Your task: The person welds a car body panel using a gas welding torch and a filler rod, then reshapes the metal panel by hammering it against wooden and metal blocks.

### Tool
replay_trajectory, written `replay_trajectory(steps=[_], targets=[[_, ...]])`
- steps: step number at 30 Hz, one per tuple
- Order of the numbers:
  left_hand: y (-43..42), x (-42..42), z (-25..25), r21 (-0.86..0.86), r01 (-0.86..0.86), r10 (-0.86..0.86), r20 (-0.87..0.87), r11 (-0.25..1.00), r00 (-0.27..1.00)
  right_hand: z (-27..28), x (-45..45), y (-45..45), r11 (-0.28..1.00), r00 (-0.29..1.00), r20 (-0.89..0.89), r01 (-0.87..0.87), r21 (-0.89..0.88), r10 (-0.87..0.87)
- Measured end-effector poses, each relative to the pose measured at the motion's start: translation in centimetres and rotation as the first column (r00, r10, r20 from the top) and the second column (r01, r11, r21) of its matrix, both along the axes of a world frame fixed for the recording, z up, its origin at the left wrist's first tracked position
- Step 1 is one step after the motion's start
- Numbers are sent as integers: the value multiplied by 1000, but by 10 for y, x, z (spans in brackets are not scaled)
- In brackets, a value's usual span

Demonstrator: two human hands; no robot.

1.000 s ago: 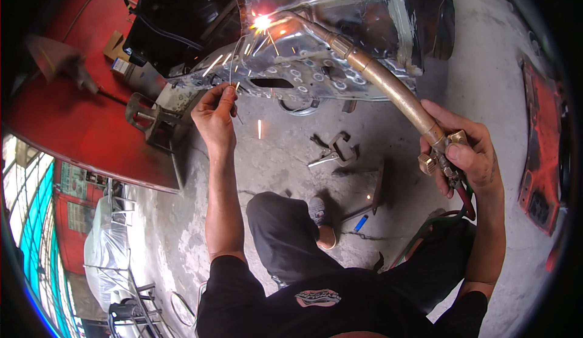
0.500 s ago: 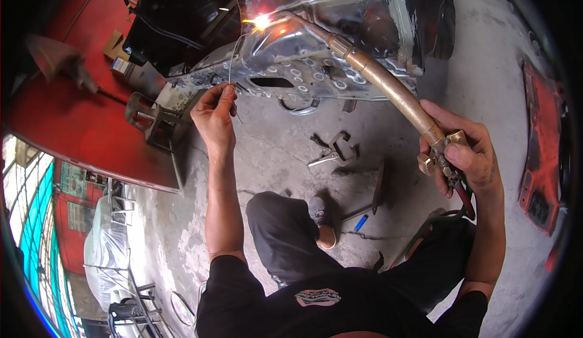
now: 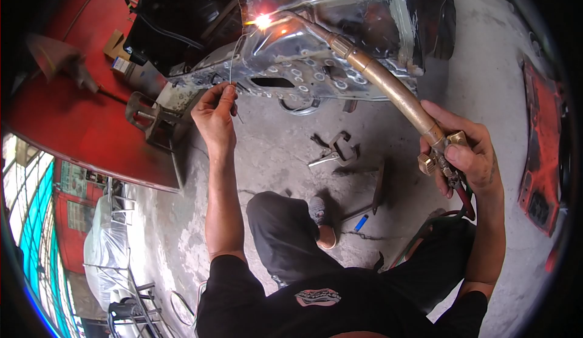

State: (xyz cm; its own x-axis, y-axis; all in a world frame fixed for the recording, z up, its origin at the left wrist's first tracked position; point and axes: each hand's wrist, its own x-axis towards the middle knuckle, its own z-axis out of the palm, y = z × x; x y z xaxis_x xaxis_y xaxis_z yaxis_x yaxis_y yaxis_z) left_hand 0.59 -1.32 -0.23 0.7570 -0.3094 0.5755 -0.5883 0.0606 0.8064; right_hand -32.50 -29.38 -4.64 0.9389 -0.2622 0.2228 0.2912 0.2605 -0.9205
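My right hand (image 3: 464, 150) is closed around the valve end of a brass gas welding torch (image 3: 395, 92). From its thin curved nozzle a bright flame (image 3: 262, 20) meets the bare metal car body panel (image 3: 316, 65), and the metal beside it glows orange. In my left hand (image 3: 217, 110) a thin filler rod (image 3: 232, 59) is pinched between thumb and fingers. The rod runs up toward the flame, and its short lower end sticks out below my fingers. Glare hides the rod's tip. Round weld marks and an oval slot show along the panel's lower edge.
Locking C-clamp pliers (image 3: 334, 150) and a blue lighter-like object (image 3: 361, 223) lie on the concrete floor. A red surface (image 3: 91, 138) with a metal clamp (image 3: 149, 119) stands at left. At far right lies a red panel (image 3: 540, 150). Dark red hose (image 3: 466, 201) trails from the torch.
The flame's bright spot has shifted very slightly, and the sparks to its left are fewer. Both hands stay almost still.
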Motion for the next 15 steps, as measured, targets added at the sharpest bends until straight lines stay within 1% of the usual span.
replay_trajectory(steps=[6,12,15], targets=[[2,3,-1,18,-2,2,-11,1000,1000,-1,0,0,1000,1000,7,-16,-1,16],[1,5,-2,-17,6,-6,-12,1000,1000,-1,2,1,1000,1000,1,-12,0,12],[2,6,-3,7,-2,2,-9,1000,1000,0,1,1,1000,1000,3,-14,-7,14]])
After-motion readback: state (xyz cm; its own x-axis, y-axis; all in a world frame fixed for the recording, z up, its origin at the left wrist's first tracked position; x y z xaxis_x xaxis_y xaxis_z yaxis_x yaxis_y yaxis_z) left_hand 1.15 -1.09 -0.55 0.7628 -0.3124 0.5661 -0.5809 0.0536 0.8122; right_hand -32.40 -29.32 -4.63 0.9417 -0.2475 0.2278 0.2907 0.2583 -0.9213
